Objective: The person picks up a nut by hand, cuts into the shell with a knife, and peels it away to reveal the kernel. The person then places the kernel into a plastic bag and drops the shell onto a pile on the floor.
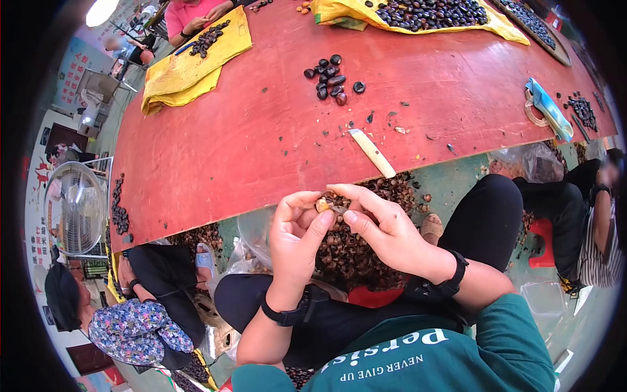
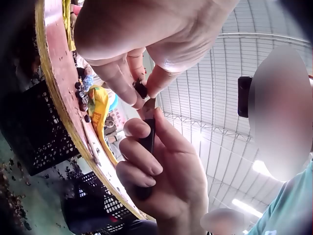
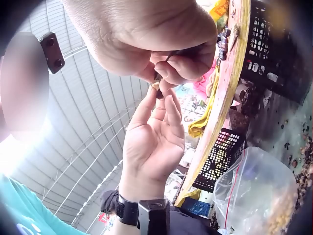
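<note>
Pinched in the fingertips of my left hand (image 1: 292,228) is a small dark-shelled nut (image 1: 322,204), its pale yellow inside partly bared. My right hand (image 1: 392,238) grips a short knife, with the blade (image 1: 339,210) right at the nut. The left wrist view shows the knife's black handle (image 2: 150,129) running down through the curled right fingers. There the nut's dark shell faces the camera between the left fingers. In the right wrist view the nut (image 3: 159,93) sits at the left fingertips, just below the right hand. Both hands are over my lap, close to the table's near edge.
Several glossy dark nuts (image 1: 334,80) and a pale-handled tool (image 1: 372,153) lie on the red table (image 1: 274,150). Farther off are yellow sacks (image 1: 189,75). Shell scraps (image 1: 359,258) pile below the edge. A clear bag (image 3: 254,181) holds yellowish pieces. Other people sit around.
</note>
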Demonstrator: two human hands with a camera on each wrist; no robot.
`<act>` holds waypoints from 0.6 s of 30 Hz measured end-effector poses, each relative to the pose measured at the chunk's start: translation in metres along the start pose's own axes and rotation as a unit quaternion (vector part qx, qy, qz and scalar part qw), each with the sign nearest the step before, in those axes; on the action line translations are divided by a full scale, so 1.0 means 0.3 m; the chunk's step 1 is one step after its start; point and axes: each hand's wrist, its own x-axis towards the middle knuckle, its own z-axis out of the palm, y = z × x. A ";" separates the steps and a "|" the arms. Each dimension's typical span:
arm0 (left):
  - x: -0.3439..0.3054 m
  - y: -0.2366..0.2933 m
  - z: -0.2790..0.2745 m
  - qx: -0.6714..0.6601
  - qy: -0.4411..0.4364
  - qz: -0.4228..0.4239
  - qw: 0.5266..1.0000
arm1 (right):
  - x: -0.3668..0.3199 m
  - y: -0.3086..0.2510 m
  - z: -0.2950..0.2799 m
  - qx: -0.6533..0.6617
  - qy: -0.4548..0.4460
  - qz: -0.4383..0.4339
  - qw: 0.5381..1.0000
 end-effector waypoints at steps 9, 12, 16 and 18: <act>-0.006 -0.002 -0.014 0.072 -0.024 0.039 0.996 | -0.005 0.030 0.008 0.024 0.013 -0.041 0.999; -0.010 0.000 -0.012 0.090 -0.024 0.051 0.994 | -0.007 0.037 0.012 0.046 0.017 -0.040 0.998; -0.018 0.002 -0.007 0.223 -0.019 0.139 0.965 | -0.012 0.005 0.008 0.115 0.001 0.041 0.993; -0.014 0.004 -0.020 0.273 -0.027 0.167 0.947 | -0.010 0.018 0.004 0.180 -0.020 0.075 0.981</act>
